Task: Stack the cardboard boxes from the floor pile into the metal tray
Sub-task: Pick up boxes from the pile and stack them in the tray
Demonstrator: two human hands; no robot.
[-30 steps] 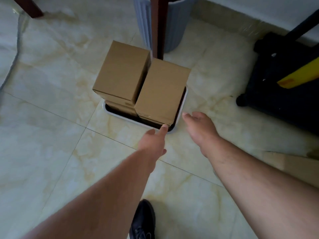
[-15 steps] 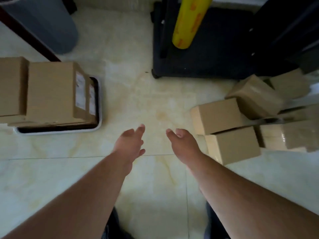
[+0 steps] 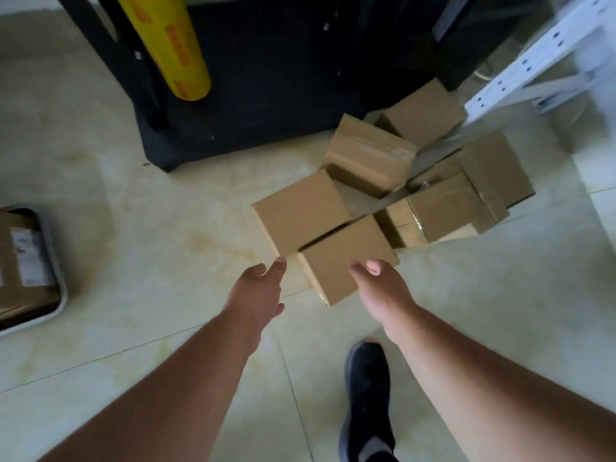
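A pile of several brown cardboard boxes lies on the tiled floor at centre right. The nearest box (image 3: 343, 258) sits just beyond my fingers, with a second box (image 3: 300, 211) touching its far left side. My left hand (image 3: 258, 293) is open, its fingertips close to the near left corner of these two boxes. My right hand (image 3: 383, 288) is open over the near right edge of the nearest box, holding nothing. The metal tray (image 3: 55, 278) shows at the left edge, cut off, with a labelled box (image 3: 20, 261) inside.
A black cart (image 3: 253, 78) stands behind the pile with a yellow roll of wrap (image 3: 170, 45) leaning on it. A white perforated shelf frame (image 3: 533, 61) is at the upper right. My black shoe (image 3: 366, 398) is on the floor below my right arm.
The view has swung right, from the tray with its stacked boxes to the floor pile. Both empty hands have moved with it and now reach the nearest box.
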